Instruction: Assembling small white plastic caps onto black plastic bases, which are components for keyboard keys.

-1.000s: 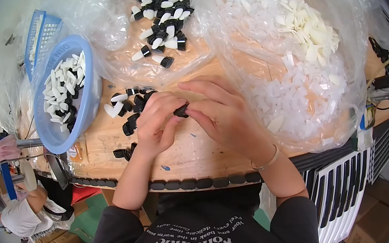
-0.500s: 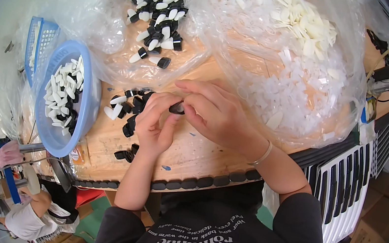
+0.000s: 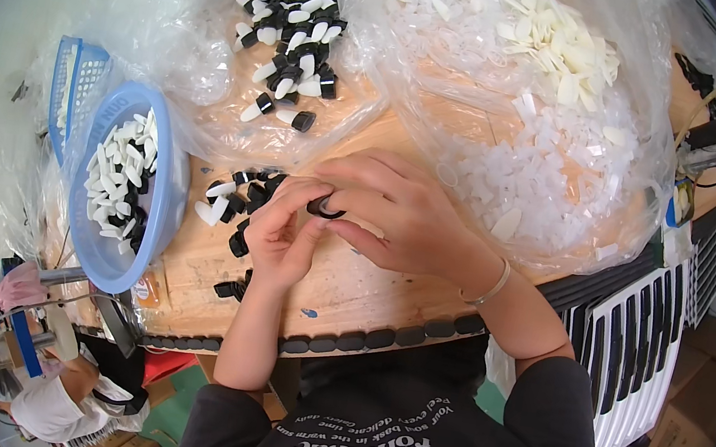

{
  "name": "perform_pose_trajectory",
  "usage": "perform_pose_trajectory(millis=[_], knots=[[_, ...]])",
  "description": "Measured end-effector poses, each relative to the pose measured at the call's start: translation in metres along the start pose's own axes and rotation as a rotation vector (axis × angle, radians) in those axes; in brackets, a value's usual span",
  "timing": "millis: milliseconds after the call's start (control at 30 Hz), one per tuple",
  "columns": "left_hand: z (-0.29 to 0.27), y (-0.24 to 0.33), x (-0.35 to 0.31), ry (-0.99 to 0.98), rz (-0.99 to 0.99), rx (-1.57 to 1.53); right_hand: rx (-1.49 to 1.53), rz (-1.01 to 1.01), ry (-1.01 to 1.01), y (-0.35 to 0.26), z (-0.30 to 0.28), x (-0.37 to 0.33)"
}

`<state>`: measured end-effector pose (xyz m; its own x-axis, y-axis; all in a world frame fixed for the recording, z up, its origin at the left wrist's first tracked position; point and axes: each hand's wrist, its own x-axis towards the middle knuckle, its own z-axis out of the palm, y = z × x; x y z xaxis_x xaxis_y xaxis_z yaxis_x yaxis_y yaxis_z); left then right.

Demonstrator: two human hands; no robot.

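Between thumb and fingers, my left hand [image 3: 282, 233] grips a small hollow black cap [image 3: 325, 207], its round opening partly visible. My right hand [image 3: 400, 216] reaches in from the right, with fingers and thumb closed around the same cap's right side. Whether anything small sits inside the cap is hidden. Just left of my left hand, loose black caps [image 3: 238, 241] lie on the wooden table [image 3: 366, 293], some with white oval pieces [image 3: 211, 210] among them.
A blue basin [image 3: 164, 224] with white and black parts stands at left, a blue basket [image 3: 85, 80] behind it. Black-and-white pieces [image 3: 297, 41] heap on plastic film at the back. Cream flat pieces [image 3: 566, 47] and translucent strips [image 3: 556, 178] lie at right. Another person [image 3: 62, 406] is at lower left.
The black cap has turned between my fingers, so that its ring-like opening shows more. My right thumb and fingers have shifted slightly around it. The whole view has moved a little.
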<state>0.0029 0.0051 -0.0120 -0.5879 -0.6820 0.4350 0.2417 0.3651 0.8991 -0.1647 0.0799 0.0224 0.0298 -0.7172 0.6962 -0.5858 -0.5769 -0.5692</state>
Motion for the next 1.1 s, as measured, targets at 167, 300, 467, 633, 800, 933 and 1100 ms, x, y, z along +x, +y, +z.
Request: perform_pose_trajectory(millis=[167,300,467,633,800,933,1100], knots=[[-0.002,0.003,0.003,-0.03,0.068,0.234,-0.014,0.086,0.0,0.0,0.006,-0.003],[0.006,0.007,0.002,0.02,-0.023,0.283,0.218,0.322,-0.054,0.007,0.006,-0.008],[0.002,0.007,-0.004,0.157,-0.334,-0.059,0.871,0.926,-0.081,0.003,0.004,-0.005],[-0.004,0.006,-0.006,0.047,-0.374,-0.086,0.711,0.8,0.002,0.004,0.013,-0.011],[-0.004,0.012,0.001,0.069,-0.394,-0.126,0.61,0.823,0.012,0.0,0.011,-0.009],[-0.008,0.009,0.0,-0.018,-0.437,-0.083,0.702,0.855,-0.016,0.003,0.011,-0.01],[-0.021,0.013,0.004,-0.118,-0.647,-0.192,0.685,0.853,-0.083,-0.002,0.01,-0.01]])
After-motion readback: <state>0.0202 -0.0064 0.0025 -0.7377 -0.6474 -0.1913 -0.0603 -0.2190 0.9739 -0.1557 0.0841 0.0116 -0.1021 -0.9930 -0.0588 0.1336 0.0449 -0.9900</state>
